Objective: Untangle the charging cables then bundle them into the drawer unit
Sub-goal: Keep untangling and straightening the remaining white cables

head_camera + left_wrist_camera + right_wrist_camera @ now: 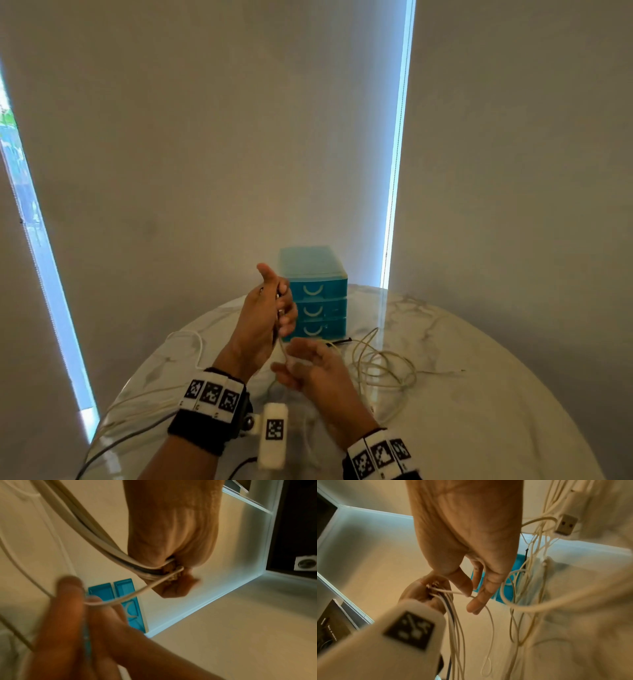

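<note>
My left hand [278, 310] is raised in front of the blue three-drawer unit [317, 298], whose drawers are closed. It grips the ends of several white cables and one dark cable [142, 566] in a fist. My right hand [291, 364] sits just below it. Its thumb and forefinger pinch a single thin white cable [453, 592] that runs from the left fist. More white cable lies in a loose tangled coil [380, 370] on the table right of my hands, and further strands trail off to the left [191, 346].
A round marble table [479, 394] carries everything; its edge curves close on the left and right. The drawer unit stands at the far edge against the wall. A thin black strip [340, 341] lies at its foot. A white plug block [565, 525] hangs among the cables.
</note>
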Tool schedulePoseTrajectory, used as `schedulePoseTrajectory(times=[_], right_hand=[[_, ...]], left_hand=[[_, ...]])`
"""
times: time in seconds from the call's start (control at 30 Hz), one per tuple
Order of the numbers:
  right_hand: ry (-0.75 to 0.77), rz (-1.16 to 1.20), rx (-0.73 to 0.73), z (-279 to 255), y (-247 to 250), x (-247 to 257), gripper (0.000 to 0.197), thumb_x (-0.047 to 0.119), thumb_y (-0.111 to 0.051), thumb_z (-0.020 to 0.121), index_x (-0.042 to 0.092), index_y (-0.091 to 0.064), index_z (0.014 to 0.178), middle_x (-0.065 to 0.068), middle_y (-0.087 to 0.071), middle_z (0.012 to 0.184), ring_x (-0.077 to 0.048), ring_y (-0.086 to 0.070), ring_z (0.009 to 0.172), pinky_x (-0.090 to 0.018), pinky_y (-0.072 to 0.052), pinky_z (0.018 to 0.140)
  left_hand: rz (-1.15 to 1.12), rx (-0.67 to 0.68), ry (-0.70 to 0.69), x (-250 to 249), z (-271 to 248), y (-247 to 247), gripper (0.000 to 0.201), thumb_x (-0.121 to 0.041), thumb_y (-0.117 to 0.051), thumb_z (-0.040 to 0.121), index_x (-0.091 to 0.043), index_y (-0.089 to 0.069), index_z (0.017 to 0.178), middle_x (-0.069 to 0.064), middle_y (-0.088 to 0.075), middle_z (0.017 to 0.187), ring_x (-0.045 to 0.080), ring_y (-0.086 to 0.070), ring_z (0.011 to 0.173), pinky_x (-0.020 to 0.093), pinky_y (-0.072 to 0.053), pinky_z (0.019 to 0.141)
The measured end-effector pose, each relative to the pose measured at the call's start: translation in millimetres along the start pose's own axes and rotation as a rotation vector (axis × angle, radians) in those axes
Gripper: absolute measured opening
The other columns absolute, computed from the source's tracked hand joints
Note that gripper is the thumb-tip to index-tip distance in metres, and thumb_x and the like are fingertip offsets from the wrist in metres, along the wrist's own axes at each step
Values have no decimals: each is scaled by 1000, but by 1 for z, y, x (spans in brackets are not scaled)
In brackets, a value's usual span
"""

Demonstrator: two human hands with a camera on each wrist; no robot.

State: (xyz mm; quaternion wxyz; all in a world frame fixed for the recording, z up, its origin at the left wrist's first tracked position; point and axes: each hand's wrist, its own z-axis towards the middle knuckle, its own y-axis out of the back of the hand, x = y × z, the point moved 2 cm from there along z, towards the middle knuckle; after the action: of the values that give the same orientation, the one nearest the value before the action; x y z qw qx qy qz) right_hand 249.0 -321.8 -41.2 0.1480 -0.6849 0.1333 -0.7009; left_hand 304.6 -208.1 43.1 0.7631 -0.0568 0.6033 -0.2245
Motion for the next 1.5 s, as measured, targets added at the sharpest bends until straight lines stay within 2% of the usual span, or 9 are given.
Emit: schedulePoseTrajectory(times=[0.1, 0.53, 0.7, 0.87, 1.0, 1.13, 1.27, 1.37, 1.5], right_hand=[[104, -19, -36, -5, 13, 27, 31, -7, -61, 102, 6, -66, 129, -18, -72, 127, -34, -81, 101, -39, -66, 86], [117, -852, -7, -21, 82, 85, 10, 22, -72, 103, 25, -78, 110, 4, -82, 97, -11, -75, 74, -21, -52, 58], [39, -1120, 132, -22, 85, 72, 30, 35, -89, 86, 37, -72, 111, 11, -81, 97, -6, -76, 82, -30, -64, 81], [438, -738, -353, -14, 88, 82, 17, 17, -81, 92, 31, -73, 96, 3, -78, 88, -17, -76, 73, -34, -64, 63], [323, -822, -219, -18, 91, 77, 18, 12, -82, 92, 30, -82, 93, 2, -80, 88, -26, -77, 76, -36, -67, 69], [372, -953, -151, -30, 90, 90, 29, 11, -83, 88, 39, -82, 96, 16, -66, 124, -9, -76, 93, -33, -66, 83], [143, -1116, 75, -46, 98, 99, 25, 10, -83, 88, 33, -78, 96, 13, -74, 113, 1, -72, 101, -29, -61, 90], [-205, -1409, 272, -53, 96, 83, 34, 32, -93, 79, 39, -77, 108, 20, -71, 116, 2, -66, 103, -18, -48, 83], [-247, -1476, 291, -47, 94, 72, 31, 13, -84, 82, 32, -79, 105, 14, -81, 99, -1, -74, 96, -16, -53, 78]], left_hand=[[201, 1, 38, 1, 0, 5, 56, -75, -45, 100, -24, -49, 80, -1, -33, 64, 11, -27, 49, 25, -19, 44], [449, 12, 123, 39, -19, 21, 42, -55, -72, 100, -22, -54, 80, -4, -38, 60, 11, -28, 47, 24, -24, 43], [569, 98, 182, 55, -19, 22, 43, -58, -75, 95, -17, -63, 95, -5, -42, 58, 10, -31, 47, 24, -27, 44], [881, 311, 343, 64, -20, 28, 55, -75, -84, 75, -22, -76, 87, -4, -52, 59, 11, -40, 48, 24, -35, 48], [1080, 453, 461, 72, -19, 30, 43, -57, -93, 76, -18, -79, 86, -3, -64, 68, 15, -51, 59, 27, -43, 55], [886, 232, 310, 61, -15, 35, 33, -45, -84, 91, -13, -77, 96, -4, -62, 67, 12, -49, 55, 24, -39, 49], [306, 10, 205, 40, -6, 46, 22, -31, -69, 105, -14, -59, 94, -4, -33, 59, 9, -23, 44, 20, -18, 39], [215, -167, 161, 38, -2, 58, 34, -28, -65, 107, -19, -49, 79, -1, -36, 60, 9, -27, 41, 18, -19, 39], [251, -248, 128, 44, -1, 66, 41, -36, -72, 104, -19, -50, 73, 1, -41, 61, 12, -29, 46, 21, -22, 42]])
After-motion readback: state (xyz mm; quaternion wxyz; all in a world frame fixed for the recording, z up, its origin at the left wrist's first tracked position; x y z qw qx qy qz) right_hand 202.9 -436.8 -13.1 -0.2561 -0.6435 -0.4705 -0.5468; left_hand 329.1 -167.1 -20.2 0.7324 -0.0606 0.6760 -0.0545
